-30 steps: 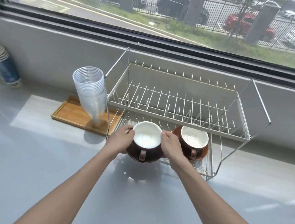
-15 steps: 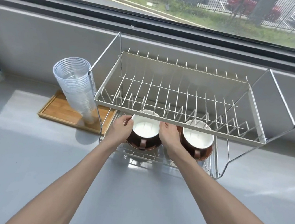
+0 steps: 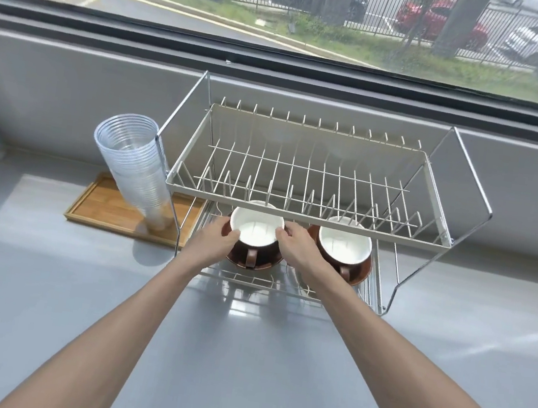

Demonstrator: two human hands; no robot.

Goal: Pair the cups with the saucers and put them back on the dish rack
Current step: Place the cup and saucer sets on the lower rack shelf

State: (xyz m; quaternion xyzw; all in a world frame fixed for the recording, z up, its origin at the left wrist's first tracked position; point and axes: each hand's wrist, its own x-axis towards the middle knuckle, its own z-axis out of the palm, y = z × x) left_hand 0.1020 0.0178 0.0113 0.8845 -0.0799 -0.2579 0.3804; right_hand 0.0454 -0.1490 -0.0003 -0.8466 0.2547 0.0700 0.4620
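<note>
Brown-glazed and white inside, the left cup [image 3: 255,233] sits on its saucer [image 3: 254,264] on the lower tier of the dish rack [image 3: 308,211], with the left hand [image 3: 216,239] and right hand [image 3: 296,242] gripping the pair from either side. Beside it a second cup [image 3: 344,245] rests on its saucer [image 3: 359,275], so the task looks nearly finished, with only letting go left; the upper tier holds nothing

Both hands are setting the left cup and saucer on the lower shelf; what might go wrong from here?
1. The left cup sits loose on its saucer; tilting could slide it off.
2. The right hand is close to the right cup and may bump it on withdrawal.
3. The upper shelf hangs just above, so lifting could knock the rim.
</note>
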